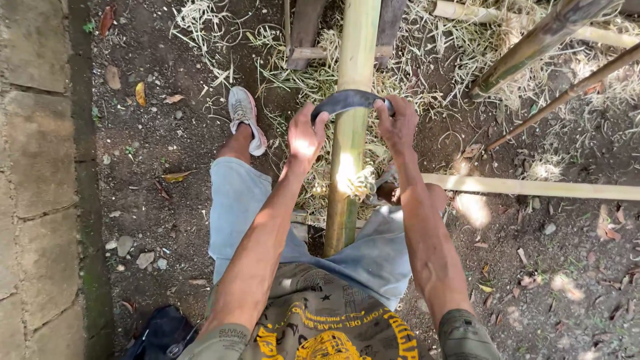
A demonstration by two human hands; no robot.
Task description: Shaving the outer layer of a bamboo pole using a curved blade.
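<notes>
A long, pale yellow-green bamboo pole [351,127] runs from between the person's knees straight away toward the far side of the scene, where it rests on a rough wooden support [305,30]. Across the pole lies a dark, curved metal blade [347,101], arched like a crescent over the pole's upper surface. The left hand [305,139] is clenched around the blade's left end, thumb up against the pole's side. The right hand [398,123] is closed around the blade's right end, fingers curled over it. Both forearms reach out from the near edge, one on each side of the pole.

Just near of the blade, a bright patch of sunlight falls on the pole, and a small tuft of pale curled shavings [363,181] clings to its right side. More dry, straw-coloured shavings [300,73] are strewn over the dark bare earth around the far part of the pole.

The person wears light blue denim shorts [240,200] and an olive shirt with a yellow print [320,327]. The left foot, in a grey sports shoe [245,117], stands on the ground left of the pole.

To the right, another pale bamboo pole [533,188] lies crosswise, and two darker, thinner bamboo stems [540,40] slant toward the far right corner. A grey paved stone strip [33,167] borders the ground on the left.
</notes>
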